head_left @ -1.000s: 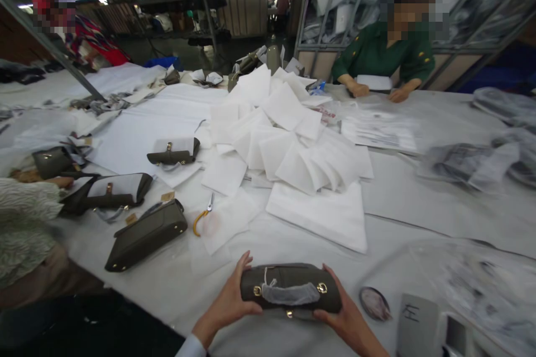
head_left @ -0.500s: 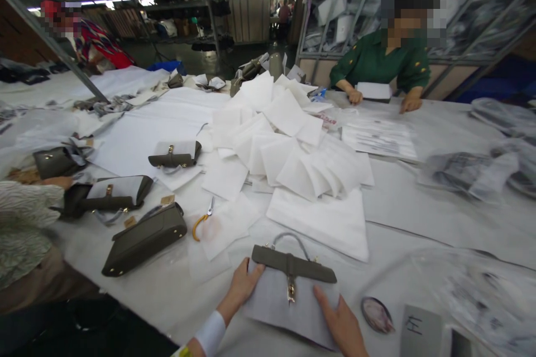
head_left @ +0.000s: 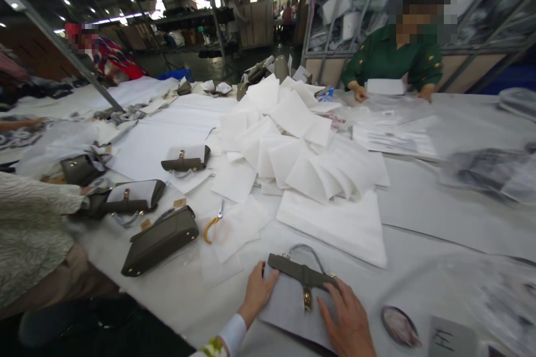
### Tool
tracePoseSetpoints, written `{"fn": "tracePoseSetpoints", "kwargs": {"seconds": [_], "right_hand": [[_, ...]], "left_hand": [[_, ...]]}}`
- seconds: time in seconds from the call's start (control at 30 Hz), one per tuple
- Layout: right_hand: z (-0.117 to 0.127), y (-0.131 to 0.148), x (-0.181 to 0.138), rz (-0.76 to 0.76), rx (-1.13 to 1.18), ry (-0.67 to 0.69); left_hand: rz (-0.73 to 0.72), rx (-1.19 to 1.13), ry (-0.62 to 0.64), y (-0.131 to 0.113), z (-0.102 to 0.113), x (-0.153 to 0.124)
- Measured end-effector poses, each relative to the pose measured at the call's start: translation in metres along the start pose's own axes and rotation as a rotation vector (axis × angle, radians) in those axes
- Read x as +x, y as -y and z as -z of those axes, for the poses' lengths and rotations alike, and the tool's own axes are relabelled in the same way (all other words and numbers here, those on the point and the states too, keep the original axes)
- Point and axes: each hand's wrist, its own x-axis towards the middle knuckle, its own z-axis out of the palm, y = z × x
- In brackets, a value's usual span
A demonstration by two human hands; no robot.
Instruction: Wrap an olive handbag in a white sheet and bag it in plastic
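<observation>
An olive-green handbag (head_left: 302, 274) lies on the table in front of me, its front covered by a pale sheet. A gold clasp (head_left: 307, 299) sits at the middle of its flap, and a wrapped handle (head_left: 312, 251) arches behind. My left hand (head_left: 258, 293) grips the bag's upper left edge, thumb on the front and fingers partly hidden behind. Over the right end of the flap, my right hand (head_left: 349, 312) closes on the bag, with its thumb against the pale sheet.
White sheets (head_left: 301, 150) are heaped mid-table. Orange-handled scissors (head_left: 214, 222) and another olive bag (head_left: 161, 240) lie to the left. Right of me are a dark ring-shaped object (head_left: 400, 326) and a grey card (head_left: 452, 337). A co-worker (head_left: 393, 58) sits opposite; another person's sleeve (head_left: 37, 217) is at left.
My right hand has moved from the bag's lower right side up onto the right end of the flap. My left hand stays on the left edge. The view has turned slightly left.
</observation>
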Motion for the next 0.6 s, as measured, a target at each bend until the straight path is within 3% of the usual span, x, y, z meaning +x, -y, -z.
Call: {"fn": "tracePoseSetpoints", "kwargs": {"seconds": [0.13, 0.37, 0.5, 0.6], "right_hand": [[-0.017, 0.013, -0.013, 0.142, -0.113, 0.007], [-0.013, 0.013, -0.016, 0.132, -0.144, 0.028], [-0.014, 0.009, -0.016, 0.153, -0.142, 0.002], [-0.020, 0.006, -0.018, 0.152, -0.129, -0.032]], "left_hand": [[0.017, -0.010, -0.024, -0.001, -0.001, 0.000], [0.009, -0.023, -0.030, -0.002, -0.003, -0.003], [-0.059, -0.046, -0.100, -0.010, 0.003, 0.000], [-0.059, -0.086, -0.191, -0.017, 0.019, 0.016]]}}
